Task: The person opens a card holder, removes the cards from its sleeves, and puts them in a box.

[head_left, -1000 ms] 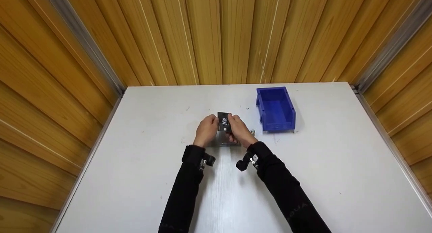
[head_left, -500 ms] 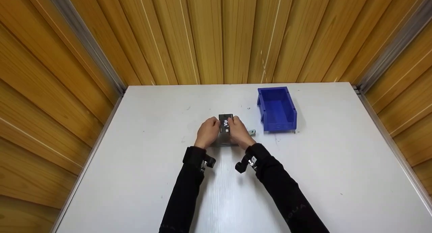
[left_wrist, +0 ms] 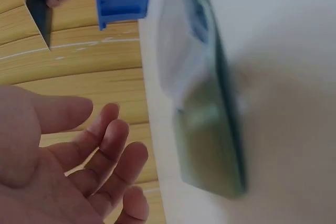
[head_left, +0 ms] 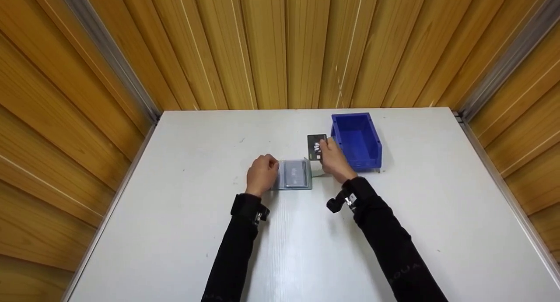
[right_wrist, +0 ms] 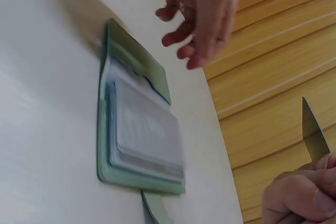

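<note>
Only overhead: card's (head_left: 316,146) "Vip" lettering.

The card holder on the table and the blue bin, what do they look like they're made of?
The card holder: pale green cover, probably soft plastic or faux leather, matte, with clear glossy plastic sleeves that catch light. The blue bin: rigid moulded plastic, going by its uniform colour, thick rim and slight sheen.

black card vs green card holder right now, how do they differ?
The black card is pinched in the right hand and held off the table; the green card holder lies flat on it beside the left hand. The card is one dark printed piece; the holder is pale green, lying open with clear sleeves showing. The holder looks larger. Both are rectangular.
</note>
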